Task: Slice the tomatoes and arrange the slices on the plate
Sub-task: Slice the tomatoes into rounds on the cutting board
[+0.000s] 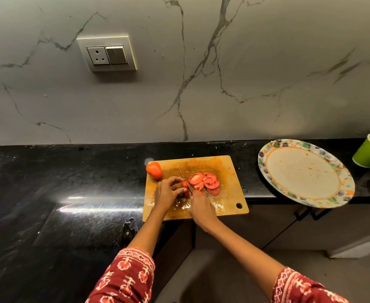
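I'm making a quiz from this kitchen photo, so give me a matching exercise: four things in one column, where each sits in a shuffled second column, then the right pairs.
Things
1. whole tomato
2. slices
3. plate
4. green cup

Places
A. far right edge of the counter
B. far left corner of the board
C. middle of the board, right of the knife
D. counter, right of the board

Pairs: 1-B, 2-C, 3-D, 4-A
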Demonstrator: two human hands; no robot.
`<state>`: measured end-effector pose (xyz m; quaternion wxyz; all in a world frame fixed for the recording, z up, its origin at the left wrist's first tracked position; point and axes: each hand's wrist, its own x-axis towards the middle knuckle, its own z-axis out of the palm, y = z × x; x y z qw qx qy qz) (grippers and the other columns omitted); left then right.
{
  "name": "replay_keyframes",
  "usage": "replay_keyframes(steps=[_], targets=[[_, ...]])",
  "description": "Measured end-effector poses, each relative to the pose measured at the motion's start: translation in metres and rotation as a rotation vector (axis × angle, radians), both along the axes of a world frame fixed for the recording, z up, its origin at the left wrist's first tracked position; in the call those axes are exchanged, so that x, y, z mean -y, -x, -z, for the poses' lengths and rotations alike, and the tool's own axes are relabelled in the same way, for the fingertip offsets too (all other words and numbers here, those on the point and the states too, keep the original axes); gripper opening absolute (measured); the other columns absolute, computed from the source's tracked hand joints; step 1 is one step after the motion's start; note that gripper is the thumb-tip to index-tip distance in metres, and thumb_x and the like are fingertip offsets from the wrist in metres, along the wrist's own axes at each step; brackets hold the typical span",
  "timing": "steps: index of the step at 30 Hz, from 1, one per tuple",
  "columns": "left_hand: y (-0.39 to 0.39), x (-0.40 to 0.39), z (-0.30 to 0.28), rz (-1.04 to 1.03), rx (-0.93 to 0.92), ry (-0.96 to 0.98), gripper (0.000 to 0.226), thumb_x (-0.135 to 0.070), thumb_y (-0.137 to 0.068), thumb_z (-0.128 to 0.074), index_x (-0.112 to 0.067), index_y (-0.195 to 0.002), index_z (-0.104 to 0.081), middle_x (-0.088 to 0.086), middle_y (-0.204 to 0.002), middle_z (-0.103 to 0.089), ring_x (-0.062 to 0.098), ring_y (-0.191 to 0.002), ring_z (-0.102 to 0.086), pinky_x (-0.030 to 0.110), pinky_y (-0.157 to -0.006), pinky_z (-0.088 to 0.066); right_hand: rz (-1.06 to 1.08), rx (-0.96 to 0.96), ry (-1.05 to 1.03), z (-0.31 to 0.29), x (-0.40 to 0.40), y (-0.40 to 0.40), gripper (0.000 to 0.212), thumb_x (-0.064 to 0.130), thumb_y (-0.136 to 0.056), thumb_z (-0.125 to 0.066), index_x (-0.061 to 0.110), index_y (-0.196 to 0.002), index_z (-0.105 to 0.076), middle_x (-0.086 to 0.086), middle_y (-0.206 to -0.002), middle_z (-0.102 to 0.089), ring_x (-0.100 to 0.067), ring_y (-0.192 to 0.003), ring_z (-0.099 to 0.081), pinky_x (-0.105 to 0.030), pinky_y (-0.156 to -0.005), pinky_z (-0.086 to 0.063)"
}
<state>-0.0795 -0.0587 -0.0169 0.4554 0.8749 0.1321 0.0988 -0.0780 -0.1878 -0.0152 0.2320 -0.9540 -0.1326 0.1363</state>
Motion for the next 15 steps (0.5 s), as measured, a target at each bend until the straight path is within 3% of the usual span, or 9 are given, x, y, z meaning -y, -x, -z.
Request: replay_keyframes(steps=[5, 15], targets=[[0.000, -0.001, 0.000, -0.016, 0.000, 0.007, 0.026, -0.015, -0.072, -0.077, -0.015, -0.097, -0.069, 0.000, -0.099, -0.070, 0.014, -0.100, -0.063, 0.031, -0.084, -0.052, 0.006, -0.004, -0.013, 0.002, -0.006, -0.002, 0.029, 0.010, -0.098, -0.035, 0.001, -0.123, -0.046, -0.018, -0.123, -0.054, -0.032, -0.112, -0.054, -0.035, -0.081, -0.043], [-0.002, -0.001, -0.001, -0.038, -0.036, -0.061, 0.030, -0.025, -0.072, -0.077, -0.019, -0.101, -0.069, -0.001, -0.103, -0.070, 0.012, -0.100, -0.062, 0.034, -0.083, -0.052, 0.011, -0.053, -0.023, 0.010, -0.004, -0.001, 0.031, 0.009, -0.098, -0.034, 0.002, -0.127, -0.043, -0.017, -0.126, -0.051, -0.034, -0.115, -0.053, -0.040, -0.087, -0.044]])
